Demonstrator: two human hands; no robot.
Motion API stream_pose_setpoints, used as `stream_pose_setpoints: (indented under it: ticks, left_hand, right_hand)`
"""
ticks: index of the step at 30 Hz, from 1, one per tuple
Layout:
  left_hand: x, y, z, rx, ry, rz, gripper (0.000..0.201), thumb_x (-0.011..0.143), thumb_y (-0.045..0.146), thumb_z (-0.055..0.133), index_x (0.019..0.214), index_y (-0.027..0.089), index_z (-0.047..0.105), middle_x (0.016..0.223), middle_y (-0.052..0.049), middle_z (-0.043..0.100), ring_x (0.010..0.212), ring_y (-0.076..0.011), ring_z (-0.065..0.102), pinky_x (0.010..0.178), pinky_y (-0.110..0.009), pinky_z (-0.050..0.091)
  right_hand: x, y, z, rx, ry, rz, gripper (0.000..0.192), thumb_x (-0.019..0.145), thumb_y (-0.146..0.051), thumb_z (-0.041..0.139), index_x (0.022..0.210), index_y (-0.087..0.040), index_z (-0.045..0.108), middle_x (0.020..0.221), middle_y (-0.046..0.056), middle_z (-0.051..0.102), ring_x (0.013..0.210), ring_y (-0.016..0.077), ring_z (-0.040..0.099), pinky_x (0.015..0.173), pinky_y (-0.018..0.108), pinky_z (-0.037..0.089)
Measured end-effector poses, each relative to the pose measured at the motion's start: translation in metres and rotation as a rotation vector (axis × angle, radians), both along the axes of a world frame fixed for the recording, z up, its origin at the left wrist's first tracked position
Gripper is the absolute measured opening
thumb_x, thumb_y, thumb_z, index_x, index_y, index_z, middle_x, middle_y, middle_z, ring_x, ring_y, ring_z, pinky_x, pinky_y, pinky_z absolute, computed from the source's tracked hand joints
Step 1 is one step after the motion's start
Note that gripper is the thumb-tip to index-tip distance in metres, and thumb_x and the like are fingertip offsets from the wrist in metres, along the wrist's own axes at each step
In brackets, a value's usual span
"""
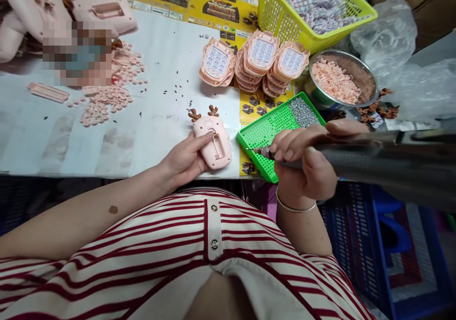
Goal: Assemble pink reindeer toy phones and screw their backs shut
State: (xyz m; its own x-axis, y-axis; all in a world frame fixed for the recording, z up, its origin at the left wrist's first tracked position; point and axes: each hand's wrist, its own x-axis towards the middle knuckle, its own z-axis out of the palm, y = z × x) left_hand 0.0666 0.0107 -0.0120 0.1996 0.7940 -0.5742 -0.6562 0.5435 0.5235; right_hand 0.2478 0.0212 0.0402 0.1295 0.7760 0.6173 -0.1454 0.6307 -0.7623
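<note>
A pink toy phone shell (213, 139) with brown antlers lies back-up near the table's front edge. My left hand (185, 158) grips its left side, thumb resting on the shell by the open battery slot. My right hand (306, 161) is wrapped around a grey electric screwdriver (359, 156), whose tip (257, 151) hovers over a green perforated screw tray (265, 135). A heap of small silvery screws (302, 112) fills the tray's far corner.
Stacks of pink keypad fronts (260, 59) stand behind the tray. A metal bowl (342, 80) of pink pieces and a yellow basket (313, 6) sit at the back right. Loose pink buttons (114, 89) litter the left. A blue crate (384, 249) is under the table.
</note>
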Motion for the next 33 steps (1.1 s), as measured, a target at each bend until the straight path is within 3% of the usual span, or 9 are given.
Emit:
stream_pose_setpoints:
  ticks: [4,13,17,26,29,33]
  left_hand:
    - [0.001,0.0,0.001,0.007,-0.005,0.008,0.039,0.09,0.014,0.068,0.128,0.018,0.059,0.113,-0.009,0.073,0.1,-0.0216,0.07,0.087,-0.039,0.061]
    - [0.0,0.001,0.003,0.02,-0.009,-0.034,0.041,0.089,0.016,0.07,0.128,0.021,0.057,0.116,-0.008,0.071,0.098,-0.0226,0.07,0.09,-0.045,0.061]
    - [0.001,0.001,0.003,0.021,0.012,-0.045,0.042,0.087,0.015,0.072,0.126,0.021,0.058,0.111,-0.006,0.072,0.095,-0.0202,0.07,0.089,-0.04,0.061]
    - [0.003,0.0,0.007,0.029,0.061,-0.056,0.037,0.087,0.015,0.071,0.122,0.02,0.058,0.103,-0.006,0.071,0.091,-0.0208,0.069,0.085,-0.042,0.063]
    - [0.003,-0.001,0.007,0.017,0.078,-0.035,0.042,0.084,0.016,0.075,0.122,0.024,0.058,0.108,-0.006,0.072,0.096,-0.0228,0.07,0.09,-0.046,0.061]
    - [0.003,-0.001,0.005,0.017,0.093,-0.032,0.041,0.085,0.017,0.075,0.122,0.025,0.059,0.112,-0.006,0.072,0.102,-0.0241,0.069,0.095,-0.051,0.059]
  right_hand:
    - [-0.017,-0.013,0.0,-0.001,0.028,0.183,0.03,0.08,-0.038,0.076,0.104,-0.035,0.059,0.052,-0.01,0.047,0.037,0.0127,0.045,0.044,0.033,0.047]
    - [-0.017,-0.005,-0.037,-0.178,-0.087,0.221,0.039,0.072,-0.052,0.08,0.098,-0.036,0.057,0.056,-0.009,0.057,0.04,0.0146,0.049,0.04,0.034,0.043]
    - [-0.015,-0.003,-0.041,-0.095,-0.149,0.322,0.031,0.076,-0.045,0.077,0.098,-0.035,0.057,0.055,-0.011,0.057,0.045,0.0149,0.055,0.05,0.034,0.05]
    - [-0.021,-0.008,-0.03,0.048,-0.116,0.484,0.03,0.077,-0.021,0.073,0.1,-0.031,0.058,0.057,-0.011,0.055,0.042,0.0116,0.054,0.045,0.026,0.051]
    - [-0.015,-0.009,-0.018,0.05,-0.074,0.427,0.033,0.078,-0.026,0.075,0.108,-0.032,0.061,0.054,-0.011,0.053,0.041,0.0124,0.054,0.041,0.026,0.048]
    - [0.008,0.009,-0.011,0.064,-0.042,0.161,0.029,0.08,-0.037,0.076,0.107,-0.035,0.064,0.05,-0.011,0.049,0.037,0.0115,0.046,0.038,0.027,0.045]
